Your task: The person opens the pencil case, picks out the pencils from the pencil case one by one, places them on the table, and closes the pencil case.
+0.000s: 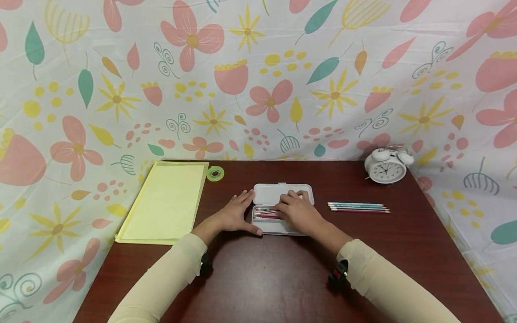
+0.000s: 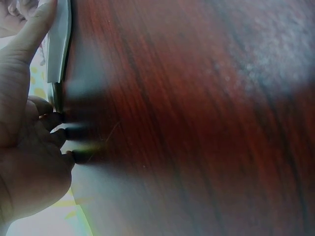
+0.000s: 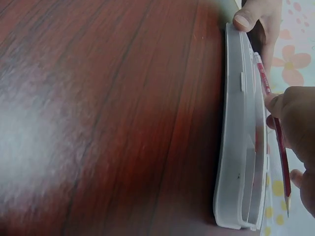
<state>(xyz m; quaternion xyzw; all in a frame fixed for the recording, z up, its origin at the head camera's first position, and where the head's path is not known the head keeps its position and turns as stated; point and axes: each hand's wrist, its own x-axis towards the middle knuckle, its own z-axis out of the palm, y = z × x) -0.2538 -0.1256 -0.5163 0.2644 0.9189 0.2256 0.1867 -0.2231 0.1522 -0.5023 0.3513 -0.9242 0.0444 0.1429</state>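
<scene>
- Right hand [image 1: 296, 212]: fingers pinch a red pencil [image 3: 282, 151] above the open case [image 1: 276, 227] (its sharpened tip shows only from the right wrist).
- Left hand [image 1: 234, 215]: fingers spread, thumb touching the case.

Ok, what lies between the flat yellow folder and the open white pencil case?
In the head view, the left hand and, farther back, a round green tape roll.

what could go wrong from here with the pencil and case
The red pencil in the right hand might catch on the white case if lowered askew. The left hand's thumb rests on the case's end; if it lifts, the case may slide. The loose pencils to its right could roll if the right sleeve brushes them.
</scene>
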